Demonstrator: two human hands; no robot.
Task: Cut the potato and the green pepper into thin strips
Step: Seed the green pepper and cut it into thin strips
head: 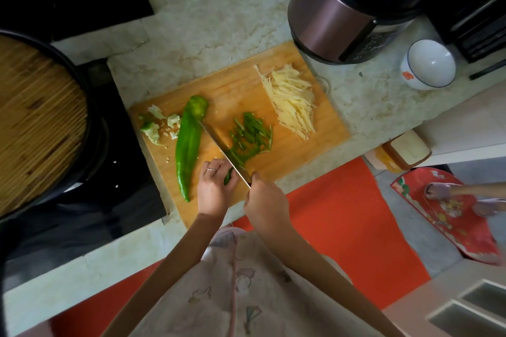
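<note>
step: slicing green pepper; potato strips (294, 101) lay piled well beyond the blade | grip: right hand (264, 200) clenched the knife (223, 149); left hand (215, 186) held a pepper piece (227, 175) against the blade's left side | next: probably finish it, then fetch the long pepper (189, 142) beside the left hand | hidden: knife handle, most of the piece
</note>
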